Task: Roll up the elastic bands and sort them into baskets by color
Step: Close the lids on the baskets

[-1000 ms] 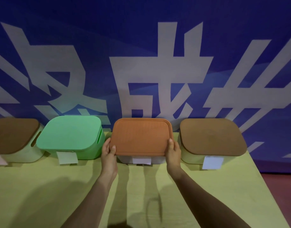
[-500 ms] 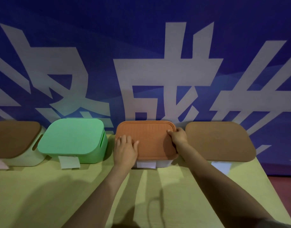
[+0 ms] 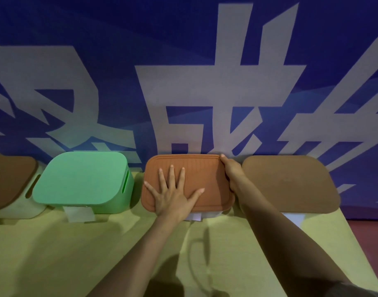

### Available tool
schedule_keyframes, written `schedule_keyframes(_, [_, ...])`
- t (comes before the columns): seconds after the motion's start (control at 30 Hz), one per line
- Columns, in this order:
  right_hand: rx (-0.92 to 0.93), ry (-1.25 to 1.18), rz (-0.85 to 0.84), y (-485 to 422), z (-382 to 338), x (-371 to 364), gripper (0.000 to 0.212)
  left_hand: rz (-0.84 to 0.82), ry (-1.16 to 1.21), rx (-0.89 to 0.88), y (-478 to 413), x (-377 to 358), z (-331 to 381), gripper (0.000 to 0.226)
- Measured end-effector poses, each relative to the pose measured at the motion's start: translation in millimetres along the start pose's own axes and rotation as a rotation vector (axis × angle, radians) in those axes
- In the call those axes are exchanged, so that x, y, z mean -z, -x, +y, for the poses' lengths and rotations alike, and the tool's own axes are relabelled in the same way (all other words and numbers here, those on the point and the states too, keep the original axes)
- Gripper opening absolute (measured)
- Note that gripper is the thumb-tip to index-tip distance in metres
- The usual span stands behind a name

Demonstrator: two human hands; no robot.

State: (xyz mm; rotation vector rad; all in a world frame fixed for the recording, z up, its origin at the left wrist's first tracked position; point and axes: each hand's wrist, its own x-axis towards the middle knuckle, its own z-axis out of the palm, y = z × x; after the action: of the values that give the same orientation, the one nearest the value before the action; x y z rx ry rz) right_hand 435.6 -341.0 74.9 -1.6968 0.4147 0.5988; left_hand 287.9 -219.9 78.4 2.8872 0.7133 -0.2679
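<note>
Four lidded baskets stand in a row along the table's far edge. The orange-lidded basket (image 3: 207, 174) is in the middle. My left hand (image 3: 173, 194) lies flat on its lid with the fingers spread. My right hand (image 3: 232, 171) rests along the lid's right edge near the far corner, fingers on the rim. To the left stands the green basket (image 3: 83, 181). A brown-lidded basket (image 3: 290, 183) is on the right, and another brown-lidded basket (image 3: 8, 181) is at the far left. No elastic band is visible.
The yellow-green table (image 3: 55, 254) stretches toward me. White paper labels (image 3: 78, 214) hang at the fronts of the baskets. A blue banner (image 3: 183, 71) with large pale characters rises directly behind the row. Red floor (image 3: 372, 239) shows past the table's right edge.
Both hands left the lid's front corners. The left hand slid onto the lid and spread flat. The right hand moved to the lid's far right corner. The view came closer.
</note>
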Motion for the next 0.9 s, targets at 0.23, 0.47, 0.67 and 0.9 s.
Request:
schedule_keyframes(0.23, [-0.034, 0.033, 0.015, 0.6, -6.2, -2.9, 0.049, 0.001, 0.000, 0.000, -1.0, -0.6, 0.3, 0.091])
schedule_keyframes(0.47, [0.040, 0.158, 0.077, 11.9, -2.9, -3.7, 0.043, 0.085, -0.011, -0.087, -14.2, 12.1, -12.0, 0.095])
schedule_keyframes(0.67, [0.239, 0.322, 0.176, 25.9, 6.0, -5.1, 0.038, 0.083, -0.002, -0.165, -25.1, 11.9, -14.4, 0.096])
schedule_keyframes(0.9, [0.117, 0.202, 0.052, 5.8, -1.6, -5.4, 0.049, 0.058, -0.005, -0.173, -30.1, 11.4, -8.2, 0.096])
